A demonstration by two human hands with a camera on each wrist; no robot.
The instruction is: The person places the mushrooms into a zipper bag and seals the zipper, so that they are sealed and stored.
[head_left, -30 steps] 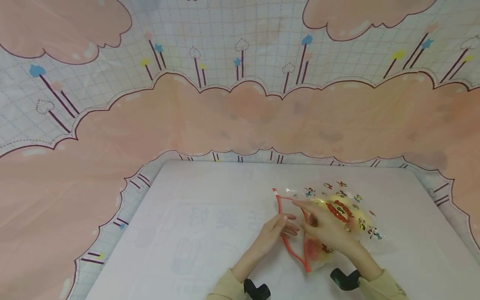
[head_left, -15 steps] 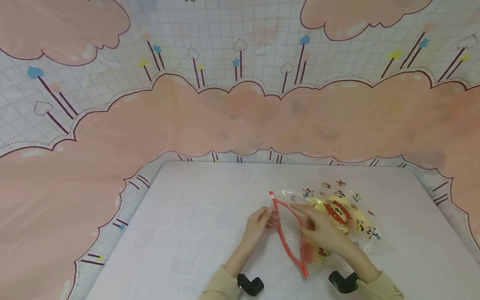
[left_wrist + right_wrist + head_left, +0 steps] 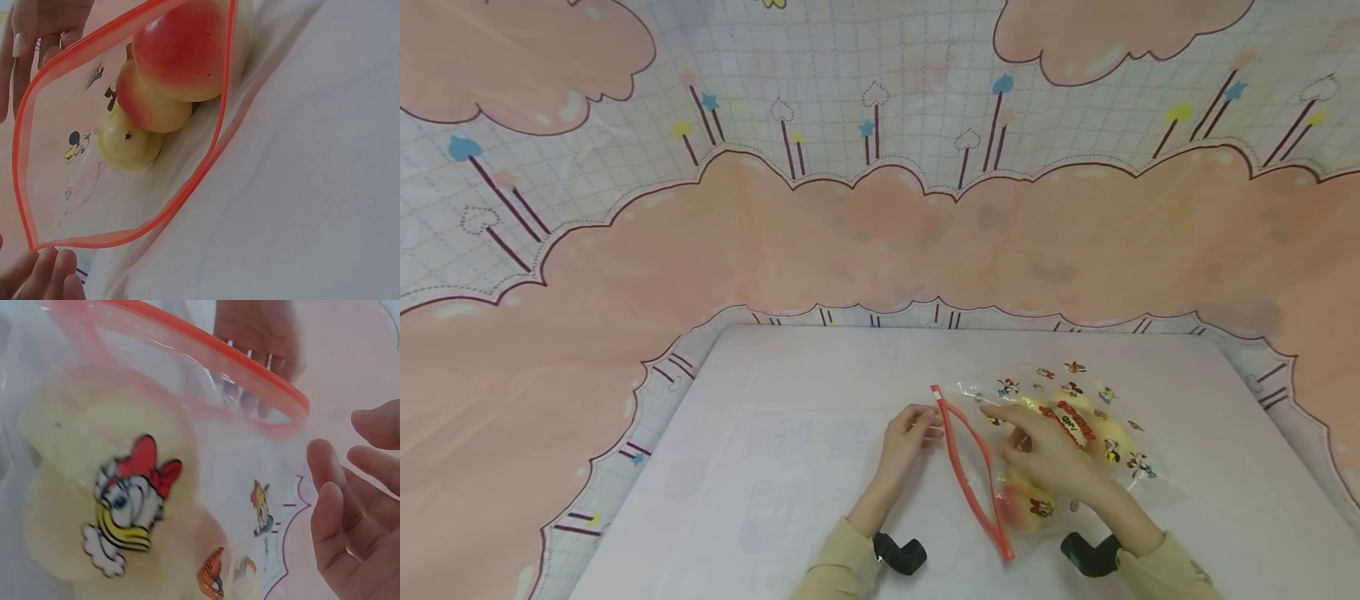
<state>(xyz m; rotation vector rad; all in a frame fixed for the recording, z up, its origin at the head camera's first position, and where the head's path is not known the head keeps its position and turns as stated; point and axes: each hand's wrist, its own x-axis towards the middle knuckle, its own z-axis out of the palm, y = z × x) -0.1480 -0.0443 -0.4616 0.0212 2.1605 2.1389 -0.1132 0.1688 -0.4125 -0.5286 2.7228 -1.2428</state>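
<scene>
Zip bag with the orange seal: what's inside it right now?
Through the zip bag's open mouth the left wrist view shows three round fruits, red-and-yellow and yellow, bunched together. Anything deeper is covered by them and by the printed plastic.

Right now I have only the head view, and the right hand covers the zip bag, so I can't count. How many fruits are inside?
Observer: Three. The left wrist view shows a red-and-yellow fruit nearest the mouth, a second one behind it, and a yellow fruit deepest in.
Operator: Is the mouth open wide enough to reach them?
Observer: It looks so. The red zip strip forms a wide loop, its two sides well apart.
Operator: Is the left hand pinching that strip?
Observer: No. On the left hand, the fingertips lie straight just outside the loop's corner.
</scene>
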